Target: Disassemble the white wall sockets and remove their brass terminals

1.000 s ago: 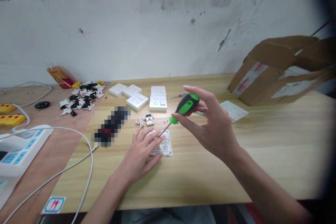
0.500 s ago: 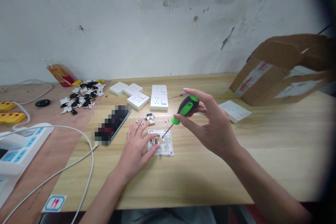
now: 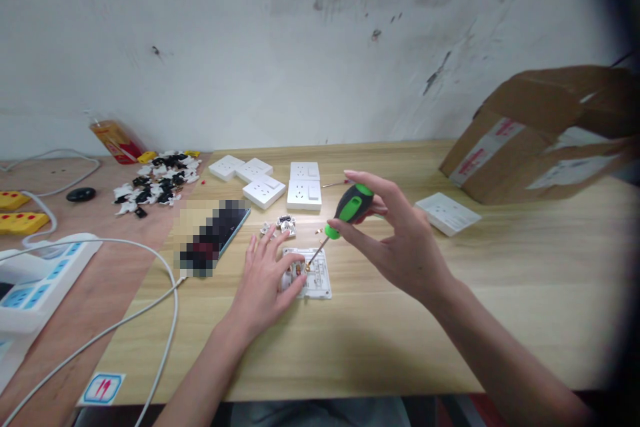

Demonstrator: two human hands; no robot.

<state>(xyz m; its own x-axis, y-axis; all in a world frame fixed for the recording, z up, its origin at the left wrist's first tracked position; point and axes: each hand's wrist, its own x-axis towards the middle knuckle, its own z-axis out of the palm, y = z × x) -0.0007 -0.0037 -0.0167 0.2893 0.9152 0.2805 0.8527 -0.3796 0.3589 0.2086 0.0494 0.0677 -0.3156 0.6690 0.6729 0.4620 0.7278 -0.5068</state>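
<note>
Left hand (image 3: pixel 265 283) lies flat, fingers spread and holding nothing, on the left edge of the opened socket plate (image 3: pixel 317 282), mid-table (image 3: pixel 360 347). Right hand (image 3: pixel 403 243), at 2 o'clock from the plate, is closed around the green-handled screwdriver (image 3: pixel 349 208), whose tip rests inside the plate. Loose parts (image 3: pixel 284 225) lie at 11 o'clock, with whole sockets (image 3: pixel 263 191) beyond them. Far off at 2 o'clock stands an open cardboard box (image 3: pixel 520 140); its contents are indiscernible.
</note>
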